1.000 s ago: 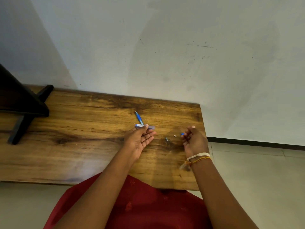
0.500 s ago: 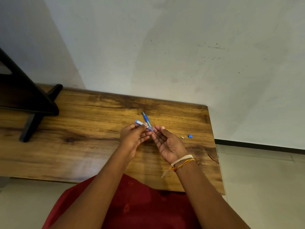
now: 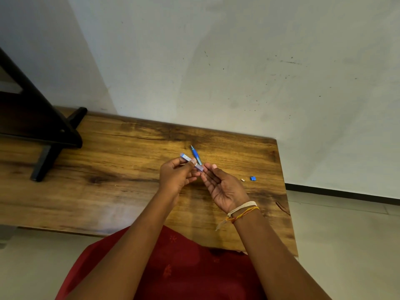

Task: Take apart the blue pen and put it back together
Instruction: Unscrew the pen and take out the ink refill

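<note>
My left hand (image 3: pixel 176 176) pinches the pale blue pen barrel (image 3: pixel 191 161), which slants from upper left to lower right above the wooden table (image 3: pixel 108 169). My right hand (image 3: pixel 225 187) is palm up just right of it, fingertips touching the barrel's lower end; whether it holds a small part there is not visible. The blue refill with its tip section (image 3: pixel 195 154) lies on the table right behind the hands. A small blue cap piece (image 3: pixel 253 178) and a tiny white piece (image 3: pixel 242 179) rest on the table to the right.
A black stand with a foot (image 3: pixel 49 148) occupies the table's left end. The table's right edge (image 3: pixel 285 191) is near the small parts, and a white wall rises behind. Red cloth (image 3: pixel 173 267) covers my lap below.
My right hand left the small parts at the right and came to the barrel's end, palm up. My left hand lifted the barrel slightly. The camera view shifted.
</note>
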A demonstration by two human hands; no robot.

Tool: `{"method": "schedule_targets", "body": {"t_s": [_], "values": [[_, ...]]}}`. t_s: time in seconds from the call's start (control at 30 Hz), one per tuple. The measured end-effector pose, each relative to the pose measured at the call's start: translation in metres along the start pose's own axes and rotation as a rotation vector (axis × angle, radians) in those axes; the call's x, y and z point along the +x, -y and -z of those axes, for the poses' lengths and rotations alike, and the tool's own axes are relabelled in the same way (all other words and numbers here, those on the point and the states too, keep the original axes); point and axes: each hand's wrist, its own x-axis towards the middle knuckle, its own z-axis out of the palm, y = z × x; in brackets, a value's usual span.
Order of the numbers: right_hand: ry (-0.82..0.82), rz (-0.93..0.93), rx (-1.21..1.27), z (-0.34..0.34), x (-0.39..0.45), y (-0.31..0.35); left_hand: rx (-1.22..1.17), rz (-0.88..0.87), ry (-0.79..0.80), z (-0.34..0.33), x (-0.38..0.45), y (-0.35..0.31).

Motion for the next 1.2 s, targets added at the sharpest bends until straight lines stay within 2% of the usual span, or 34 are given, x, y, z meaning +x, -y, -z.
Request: {"method": "schedule_targets", "body": {"t_s": [0.27,0.67,1.2], "values": [[-0.023,-0.006,-0.006,-0.0027,0.0011,0.0004,-0.029,0.001,-0.004,0.0002,-0.0004,-0.0019],[-0.009,0.082,-0.101,-0.0013,-0.0027,0.0037,-0.275,0.186,0.023,-0.0007,0.0013,-0.0014],[-0.111,0.243,-0.411,-0.0008,-0.003,0.0091,-0.399,0.28,0.02,0.0026,0.0044,-0.0007]]}}
